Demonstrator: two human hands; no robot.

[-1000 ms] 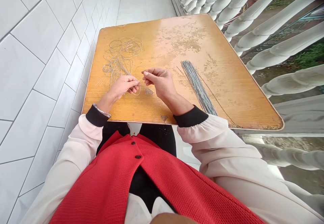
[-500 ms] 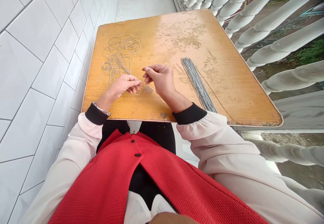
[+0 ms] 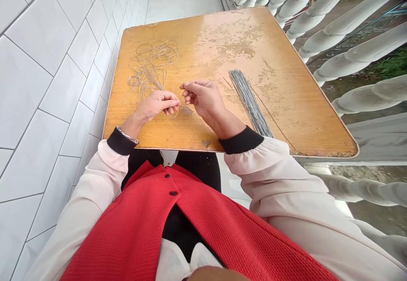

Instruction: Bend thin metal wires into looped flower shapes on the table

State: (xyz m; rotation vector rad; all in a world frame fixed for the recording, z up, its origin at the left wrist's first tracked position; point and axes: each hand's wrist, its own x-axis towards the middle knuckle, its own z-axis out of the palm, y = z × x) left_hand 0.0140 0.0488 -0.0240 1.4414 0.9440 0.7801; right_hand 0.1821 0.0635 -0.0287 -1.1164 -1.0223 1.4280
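My left hand (image 3: 160, 104) is closed, thumb against fingers, pinching a thin wire (image 3: 175, 115) whose loop shows below the fingertips. Just to its right, my right hand (image 3: 201, 95) is closed in a pinch as well, with a thin wire end poking out past the thumb and forefinger; whether both hands hold one wire I cannot tell. Beyond my left hand lies a tangle of thin wire loops (image 3: 155, 56), with loose straight ends pointing towards me. A bundle of straight grey wires (image 3: 251, 103) rests to the right of my right hand.
Everything lies on a worn wooden table (image 3: 152, 134) with peeling patches. One long thin wire (image 3: 275, 121) lies beside the bundle. White tiled wall (image 3: 41, 82) runs close along the left; a white balustrade (image 3: 343, 56) stands along the right.
My right hand has shifted slightly right, and a wire end now shows past its fingertips. The left hand has moved a little to the right, still pinching.
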